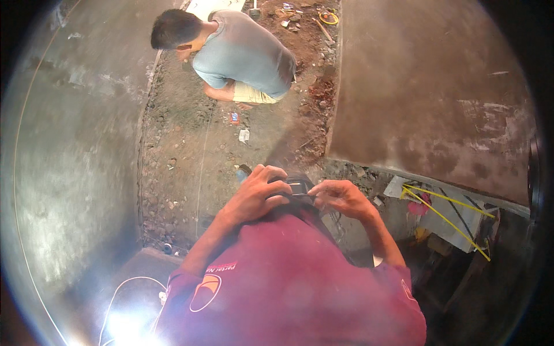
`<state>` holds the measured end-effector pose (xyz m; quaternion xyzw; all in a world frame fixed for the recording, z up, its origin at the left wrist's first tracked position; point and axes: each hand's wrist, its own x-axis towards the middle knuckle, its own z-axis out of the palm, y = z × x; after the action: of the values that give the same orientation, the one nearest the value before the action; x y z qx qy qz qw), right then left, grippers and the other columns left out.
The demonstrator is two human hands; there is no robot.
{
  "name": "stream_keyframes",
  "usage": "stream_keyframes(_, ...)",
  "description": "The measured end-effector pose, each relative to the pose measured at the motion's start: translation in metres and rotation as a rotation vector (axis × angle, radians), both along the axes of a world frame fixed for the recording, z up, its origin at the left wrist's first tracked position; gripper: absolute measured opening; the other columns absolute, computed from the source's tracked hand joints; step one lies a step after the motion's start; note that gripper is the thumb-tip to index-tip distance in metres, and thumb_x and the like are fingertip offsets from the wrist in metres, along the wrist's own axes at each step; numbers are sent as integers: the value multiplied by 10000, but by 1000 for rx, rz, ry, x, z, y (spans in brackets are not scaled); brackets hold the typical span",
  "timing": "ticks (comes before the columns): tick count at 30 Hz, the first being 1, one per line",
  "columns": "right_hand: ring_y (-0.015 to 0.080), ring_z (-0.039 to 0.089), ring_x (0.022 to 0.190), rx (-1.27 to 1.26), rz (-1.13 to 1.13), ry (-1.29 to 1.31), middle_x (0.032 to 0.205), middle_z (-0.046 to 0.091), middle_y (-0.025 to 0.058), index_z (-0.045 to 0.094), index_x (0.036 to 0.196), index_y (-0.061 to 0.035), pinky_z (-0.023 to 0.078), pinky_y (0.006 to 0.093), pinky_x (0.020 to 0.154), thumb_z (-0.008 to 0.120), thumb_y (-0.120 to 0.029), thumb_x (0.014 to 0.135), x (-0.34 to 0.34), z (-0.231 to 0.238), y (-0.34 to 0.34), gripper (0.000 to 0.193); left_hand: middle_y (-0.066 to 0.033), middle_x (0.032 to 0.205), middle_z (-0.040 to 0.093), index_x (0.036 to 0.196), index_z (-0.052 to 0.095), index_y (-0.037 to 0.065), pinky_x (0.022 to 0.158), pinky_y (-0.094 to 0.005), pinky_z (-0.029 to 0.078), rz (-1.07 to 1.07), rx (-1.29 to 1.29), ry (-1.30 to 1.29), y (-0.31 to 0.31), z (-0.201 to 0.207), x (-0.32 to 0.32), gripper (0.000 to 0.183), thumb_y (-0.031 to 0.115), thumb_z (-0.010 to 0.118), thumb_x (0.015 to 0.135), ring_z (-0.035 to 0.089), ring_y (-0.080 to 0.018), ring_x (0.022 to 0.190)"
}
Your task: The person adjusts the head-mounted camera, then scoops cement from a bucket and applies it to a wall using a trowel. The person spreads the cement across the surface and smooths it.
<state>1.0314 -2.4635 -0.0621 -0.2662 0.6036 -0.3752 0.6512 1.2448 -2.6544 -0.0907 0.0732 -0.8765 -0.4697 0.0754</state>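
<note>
In front of my waist sits a small dark object [299, 187] with a pale rectangular patch; its kind is hard to make out. My left hand [258, 191] is closed, its bent fingers against the left side of this object. From the other side, my right hand [339, 197] pinches its edge between thumb and fingers. Part of the object is hidden by my hands and by my maroon shirt [300, 277].
Ahead, a person [245, 57] crouches on a strip of dirt and rubble [173, 127]. Smooth concrete slabs [433, 86] flank it. A yellow-framed item [447, 210] stands at right. A thin string [203, 150] runs along the dirt; a white cable [124, 282] loops at lower left.
</note>
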Motion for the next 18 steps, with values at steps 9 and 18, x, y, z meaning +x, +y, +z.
stream_keyframes(9, 312, 610, 968, -533, 8, 980, 1056, 625, 92, 673, 976, -91, 513, 402, 830, 679, -104, 868, 38, -41, 2, 109, -63, 1114, 555, 908, 657, 112, 990, -438, 419, -57, 54, 49, 1, -11, 4, 141, 102, 735, 792, 481, -318, 1141)
stream_keyframes(18, 327, 533, 997, -376, 2, 848, 1111, 550, 116, 685, 913, -104, 439, 434, 878, 728, -182, 827, 58, -18, 3, 124, -67, 1067, 554, 918, 642, 95, 967, -407, 434, -37, 111, 124, -3, -16, 3, 161, 29, 719, 794, 509, -296, 1102)
